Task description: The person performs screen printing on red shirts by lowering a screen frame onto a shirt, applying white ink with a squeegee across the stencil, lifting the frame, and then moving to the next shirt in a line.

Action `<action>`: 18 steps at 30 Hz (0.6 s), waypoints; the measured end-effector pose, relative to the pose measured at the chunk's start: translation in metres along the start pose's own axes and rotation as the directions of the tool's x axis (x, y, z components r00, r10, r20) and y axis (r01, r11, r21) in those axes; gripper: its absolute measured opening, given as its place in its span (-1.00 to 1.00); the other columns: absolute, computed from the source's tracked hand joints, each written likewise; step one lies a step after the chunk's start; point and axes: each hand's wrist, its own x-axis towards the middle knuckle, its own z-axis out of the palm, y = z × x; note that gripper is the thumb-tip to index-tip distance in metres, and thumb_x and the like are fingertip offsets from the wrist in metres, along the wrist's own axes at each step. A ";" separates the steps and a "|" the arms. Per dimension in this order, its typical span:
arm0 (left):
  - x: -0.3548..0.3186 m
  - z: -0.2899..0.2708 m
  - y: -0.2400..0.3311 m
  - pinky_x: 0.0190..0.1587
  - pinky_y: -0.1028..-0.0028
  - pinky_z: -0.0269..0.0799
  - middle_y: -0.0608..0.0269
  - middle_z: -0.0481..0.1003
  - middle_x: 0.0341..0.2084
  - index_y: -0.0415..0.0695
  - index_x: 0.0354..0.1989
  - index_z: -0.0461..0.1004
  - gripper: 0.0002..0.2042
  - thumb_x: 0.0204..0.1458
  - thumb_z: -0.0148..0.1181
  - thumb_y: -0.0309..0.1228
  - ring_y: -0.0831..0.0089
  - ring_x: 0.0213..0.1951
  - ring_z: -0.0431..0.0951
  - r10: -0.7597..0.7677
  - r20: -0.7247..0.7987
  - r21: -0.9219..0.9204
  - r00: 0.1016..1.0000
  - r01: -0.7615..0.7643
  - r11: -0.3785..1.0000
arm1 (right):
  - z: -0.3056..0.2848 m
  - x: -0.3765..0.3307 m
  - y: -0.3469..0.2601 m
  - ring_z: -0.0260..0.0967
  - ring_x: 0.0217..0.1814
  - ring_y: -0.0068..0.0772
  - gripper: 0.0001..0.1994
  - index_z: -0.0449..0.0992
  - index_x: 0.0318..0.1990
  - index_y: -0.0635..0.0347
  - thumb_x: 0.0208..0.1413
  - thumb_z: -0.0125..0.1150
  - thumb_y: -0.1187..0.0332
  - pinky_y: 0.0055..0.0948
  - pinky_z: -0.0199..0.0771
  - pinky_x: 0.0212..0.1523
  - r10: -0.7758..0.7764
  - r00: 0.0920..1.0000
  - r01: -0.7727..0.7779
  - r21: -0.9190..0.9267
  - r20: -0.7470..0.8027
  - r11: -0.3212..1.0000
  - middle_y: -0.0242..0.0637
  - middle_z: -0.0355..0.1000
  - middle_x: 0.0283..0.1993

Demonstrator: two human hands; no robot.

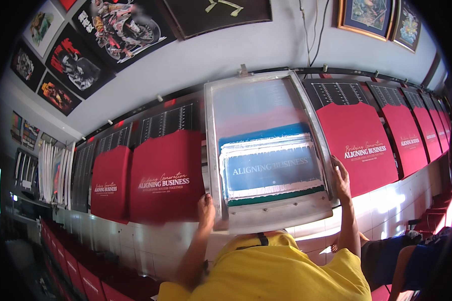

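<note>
A screen printing frame with metal rails lies in front of me over the row of boards. Its mesh has a blue stencil area with pale lettering. White ink is smeared in bands above and below the lettering. A pale bar with screws crosses the near end. My left hand is closed at the frame's near left corner. On the right rail, my right hand grips the edge, its fingers partly hidden. What lies directly under the frame is mostly covered.
Printed red shirt pieces lie on black boards with white ruler marks, on both sides of the frame. Upright flat panels stand at the far left. More red pieces line the lower left. Another person in blue is at the lower right.
</note>
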 end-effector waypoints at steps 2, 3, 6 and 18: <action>-0.011 0.005 0.029 -0.36 0.42 0.25 0.29 0.30 -0.57 -0.26 -0.35 0.38 -0.71 0.31 -0.08 -0.27 0.51 -0.47 0.26 0.016 -0.036 0.018 0.999 -0.015 1.000 | -0.005 0.004 0.004 0.11 0.43 -0.17 -0.39 0.21 0.33 0.39 0.35 -0.12 0.02 -0.23 0.03 0.43 0.022 0.998 -0.036 0.273 0.056 0.961 -0.01 0.21 0.37; -0.009 0.000 0.032 -0.31 0.35 0.32 0.18 0.39 -0.53 -0.28 -0.33 0.40 -0.68 0.31 -0.10 -0.26 0.38 -0.45 0.38 -0.023 0.000 0.092 1.000 0.023 0.996 | -0.007 0.010 0.008 0.09 0.44 -0.18 -0.37 0.19 0.32 0.43 0.37 -0.23 0.00 -0.24 -0.04 0.45 0.064 0.996 -0.081 0.301 0.066 0.950 -0.02 0.19 0.38; -0.006 -0.003 0.013 -0.23 0.19 0.38 -0.06 0.48 -0.39 -0.31 -0.27 0.44 -0.65 0.31 -0.10 -0.23 0.06 -0.34 0.50 0.123 -0.074 0.209 0.990 -0.105 0.972 | -0.017 0.007 0.019 -0.02 0.49 -0.13 -0.30 0.16 0.34 0.42 0.36 -0.39 -0.09 -0.22 -0.18 0.49 0.090 0.992 -0.114 0.362 0.084 0.925 -0.01 0.13 0.41; 0.006 -0.120 0.007 -0.28 0.25 0.40 -0.06 0.49 -0.41 -0.31 -0.26 0.47 -0.68 0.28 0.00 -0.23 0.03 -0.38 0.51 0.118 -0.057 0.106 0.991 -0.112 0.988 | 0.088 -0.039 -0.050 0.46 -0.20 -0.53 -0.65 0.51 0.08 0.28 0.24 0.03 0.29 -0.55 0.44 -0.20 0.283 0.957 -0.256 0.270 -0.067 0.928 -0.32 0.53 -0.17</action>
